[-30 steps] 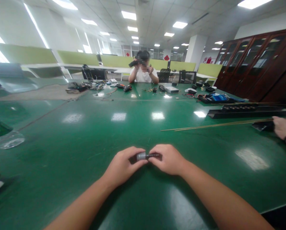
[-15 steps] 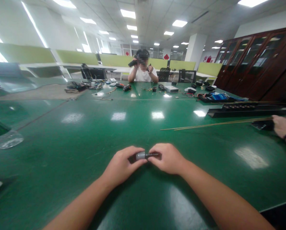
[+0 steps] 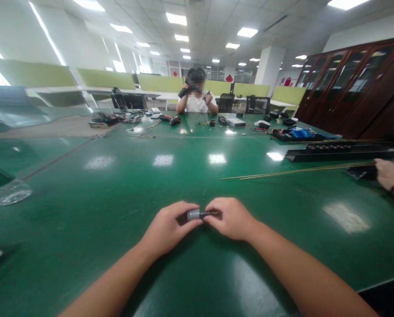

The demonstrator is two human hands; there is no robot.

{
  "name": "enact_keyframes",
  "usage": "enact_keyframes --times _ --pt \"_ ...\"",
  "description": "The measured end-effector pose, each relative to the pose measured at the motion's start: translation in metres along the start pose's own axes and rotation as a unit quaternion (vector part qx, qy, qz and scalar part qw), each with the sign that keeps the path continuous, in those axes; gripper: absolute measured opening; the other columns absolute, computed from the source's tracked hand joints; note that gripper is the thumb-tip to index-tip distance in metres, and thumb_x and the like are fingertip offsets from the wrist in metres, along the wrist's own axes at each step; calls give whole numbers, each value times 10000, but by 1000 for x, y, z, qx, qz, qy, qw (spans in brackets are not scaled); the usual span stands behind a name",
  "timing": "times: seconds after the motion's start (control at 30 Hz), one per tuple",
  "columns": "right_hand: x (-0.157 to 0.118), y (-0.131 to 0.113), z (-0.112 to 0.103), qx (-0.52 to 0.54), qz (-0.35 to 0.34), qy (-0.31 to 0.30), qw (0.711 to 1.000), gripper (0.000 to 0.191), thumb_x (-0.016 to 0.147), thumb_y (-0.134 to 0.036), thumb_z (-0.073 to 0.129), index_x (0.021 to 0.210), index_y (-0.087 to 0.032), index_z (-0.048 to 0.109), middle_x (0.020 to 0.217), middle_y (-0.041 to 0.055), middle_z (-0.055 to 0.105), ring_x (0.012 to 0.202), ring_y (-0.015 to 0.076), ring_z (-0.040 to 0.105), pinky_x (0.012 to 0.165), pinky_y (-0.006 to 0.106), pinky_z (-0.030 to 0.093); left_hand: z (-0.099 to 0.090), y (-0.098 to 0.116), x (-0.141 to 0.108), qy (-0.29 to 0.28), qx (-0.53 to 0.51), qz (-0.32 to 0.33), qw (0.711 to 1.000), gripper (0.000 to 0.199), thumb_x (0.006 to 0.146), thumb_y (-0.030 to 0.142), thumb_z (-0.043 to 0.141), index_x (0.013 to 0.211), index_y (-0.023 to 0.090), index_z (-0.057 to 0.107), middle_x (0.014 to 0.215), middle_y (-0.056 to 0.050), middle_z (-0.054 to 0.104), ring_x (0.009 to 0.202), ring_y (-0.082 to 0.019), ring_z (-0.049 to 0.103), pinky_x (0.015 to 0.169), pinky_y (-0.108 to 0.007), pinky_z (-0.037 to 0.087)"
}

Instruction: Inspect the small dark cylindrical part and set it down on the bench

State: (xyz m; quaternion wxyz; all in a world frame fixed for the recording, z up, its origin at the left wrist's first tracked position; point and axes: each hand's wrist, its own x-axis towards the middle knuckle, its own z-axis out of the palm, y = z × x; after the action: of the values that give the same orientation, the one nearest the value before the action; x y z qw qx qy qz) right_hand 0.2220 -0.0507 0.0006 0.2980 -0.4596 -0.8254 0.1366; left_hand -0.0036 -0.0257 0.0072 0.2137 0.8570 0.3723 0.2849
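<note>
A small grey-and-black cylinder point(image 3: 193, 214) lies lengthwise between my two hands, low over the table's middle. It has a thicker grey end on the left and a slimmer dark part with pale marks on the right. My left hand point(image 3: 170, 224) closes its thumb and fingers around the grey end. With a pinch of thumb and fingers, my right hand point(image 3: 230, 218) holds the dark part. The fingers hide both tips of the cylinder, so its exact kind cannot be made out.
The green table point(image 3: 134, 185) spreads all around. Thin brass-coloured rods point(image 3: 276, 171) and a black rail point(image 3: 342, 152) lie at the right, near another person's hand point(image 3: 390, 174). A clear bottle point(image 3: 5, 187) is at the left. Tools lie before a person point(image 3: 193, 103) opposite.
My hands and the cylinder have not visibly moved. The person across the table has shifted the dark items in their hands slightly.
</note>
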Motion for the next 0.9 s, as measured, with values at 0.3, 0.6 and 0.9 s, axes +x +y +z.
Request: enact_keyframes --times 0.3,0.6,0.9 --pt "0 1 1 -10 -8 1 1000 124 871 -281 672 948 -192 712 884 42 717 796 175 641 738 275 464 0 0 1 -1 -2 7 1000 285 877 435 650 1077 238 704 985 -46 722 881 -194 667 796 -297 528" --pt "0 0 -1 -14 -8 -1 1000 112 874 -284 667 926 -196 713 865 33 713 788 169 637 731 271 454 0 -1 1 -7 -10 -5 1000 284 874 444 662 1086 259 697 1000 -28 719 896 -190 663 811 -296 512" --pt "0 -1 -1 -9 -3 5 1000 108 852 -282 673 898 -191 708 827 27 698 744 160 615 694 263 436 -1 -3 -1 -7 -5 -4 1000 268 872 429 675 1094 279 688 1013 -6 715 916 -182 655 818 -290 496"
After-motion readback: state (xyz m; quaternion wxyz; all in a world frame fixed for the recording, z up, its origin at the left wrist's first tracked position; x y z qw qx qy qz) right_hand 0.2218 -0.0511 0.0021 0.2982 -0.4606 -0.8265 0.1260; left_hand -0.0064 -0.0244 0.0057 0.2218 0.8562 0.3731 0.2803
